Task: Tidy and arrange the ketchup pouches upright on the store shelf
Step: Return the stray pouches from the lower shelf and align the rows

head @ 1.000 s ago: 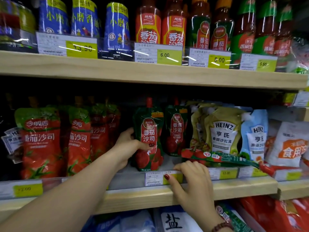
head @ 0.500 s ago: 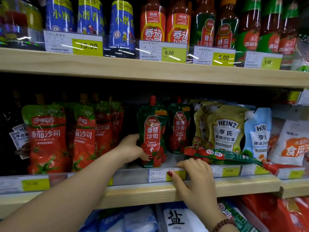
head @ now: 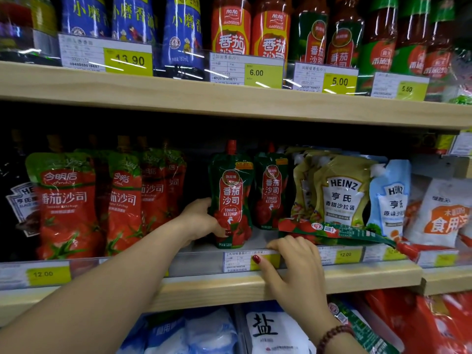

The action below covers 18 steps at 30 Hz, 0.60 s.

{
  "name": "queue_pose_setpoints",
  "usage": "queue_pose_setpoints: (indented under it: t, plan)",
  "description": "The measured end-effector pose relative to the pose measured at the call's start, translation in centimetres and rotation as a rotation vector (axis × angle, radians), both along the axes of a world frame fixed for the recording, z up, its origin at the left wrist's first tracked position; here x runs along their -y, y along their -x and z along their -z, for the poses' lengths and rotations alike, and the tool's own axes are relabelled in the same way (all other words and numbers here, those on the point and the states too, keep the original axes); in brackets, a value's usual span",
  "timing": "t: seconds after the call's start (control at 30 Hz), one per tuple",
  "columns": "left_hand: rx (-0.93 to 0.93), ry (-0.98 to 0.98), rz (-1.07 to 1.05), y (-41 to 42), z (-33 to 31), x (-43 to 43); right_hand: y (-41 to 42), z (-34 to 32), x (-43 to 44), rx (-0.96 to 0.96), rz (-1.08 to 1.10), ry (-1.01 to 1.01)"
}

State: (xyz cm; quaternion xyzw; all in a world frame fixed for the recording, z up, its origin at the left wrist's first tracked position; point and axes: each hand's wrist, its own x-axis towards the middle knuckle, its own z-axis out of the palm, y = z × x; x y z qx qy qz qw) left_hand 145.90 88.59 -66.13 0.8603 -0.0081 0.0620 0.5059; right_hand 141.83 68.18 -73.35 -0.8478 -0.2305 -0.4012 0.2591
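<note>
A green-and-red tomato ketchup pouch [head: 231,195] with a red cap stands upright at the middle shelf's front. My left hand [head: 201,219] grips its lower left side, thumb across the front. A second matching pouch [head: 271,190] stands upright just right of it. A third pouch [head: 337,229] lies flat on its side along the shelf front, cap pointing right, in front of the Heinz pouches. My right hand [head: 293,264] rests on the shelf's front rail by a price tag, fingers curled over the edge next to the flat pouch's left end, holding nothing.
Larger red ketchup pouches [head: 67,203] stand in a row to the left. Yellow and blue Heinz pouches [head: 342,190] stand at the right. Bottles [head: 231,29] fill the shelf above. Salt bags [head: 265,328] lie on the shelf below. The wooden shelf edge [head: 217,287] carries price tags.
The view has drifted closer and slightly right. My left hand has kept its grip on the upright pouch, which looks straighter. My right hand has stayed on the rail.
</note>
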Motion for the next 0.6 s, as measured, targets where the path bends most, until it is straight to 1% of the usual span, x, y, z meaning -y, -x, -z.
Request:
queue_pose_setpoints:
  t: [0.13, 0.33, 0.43, 0.5, 0.6]
  plan:
    - [-0.023, -0.066, -0.025, 0.3, -0.1, -0.1, 0.1, -0.1, 0.0, -0.024, -0.005, 0.009]
    - [-0.001, -0.146, -0.235, 1.6, -0.7, -1.1, 0.5, -0.5, 0.1, -0.047, -0.018, 0.020]
    - [0.053, -0.182, -0.274, 3.2, -1.4, -0.8, 0.8, -1.0, 0.2, -0.080, -0.003, 0.088]
    - [0.108, -0.136, -0.257, 4.3, -1.5, 0.0, 1.1, -1.4, 0.5, -0.114, -0.021, 0.143]
    - [0.151, -0.020, -0.190, 6.0, -1.7, 1.8, 1.8, -2.5, 1.1, -0.122, -0.072, 0.144]
